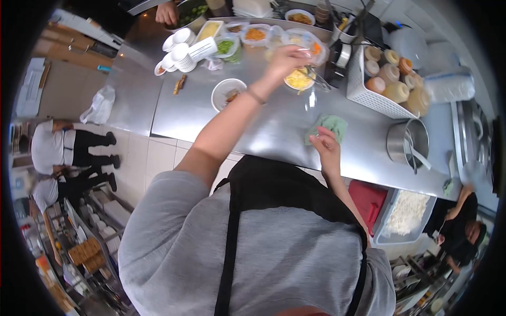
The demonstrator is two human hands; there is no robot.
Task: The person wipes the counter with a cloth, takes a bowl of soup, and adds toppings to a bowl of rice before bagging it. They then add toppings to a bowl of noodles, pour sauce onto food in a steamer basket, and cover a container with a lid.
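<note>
My left hand (287, 62) is stretched out over the food containers at the back of the counter. Its fingers are drawn together around something pale that I cannot make out. Just beneath and to the right is a bowl of yellow shredded food (299, 80), with metal tongs (320, 79) resting at its edge. A white bowl (216, 99) with a brown piece of food inside stands under my left forearm. My right hand (328, 145) hovers by a crumpled green cloth (333, 126), palm partly up, fingers loosely bent and apart, holding nothing visible.
Tubs of carrot (256, 35) and chopped greens (225, 47) line the back beside stacked white cups (182, 55). To the right are a basket (377, 97) of sauce bottles and a metal pot (408, 139). Another person's hand (167, 13) is at the upper left.
</note>
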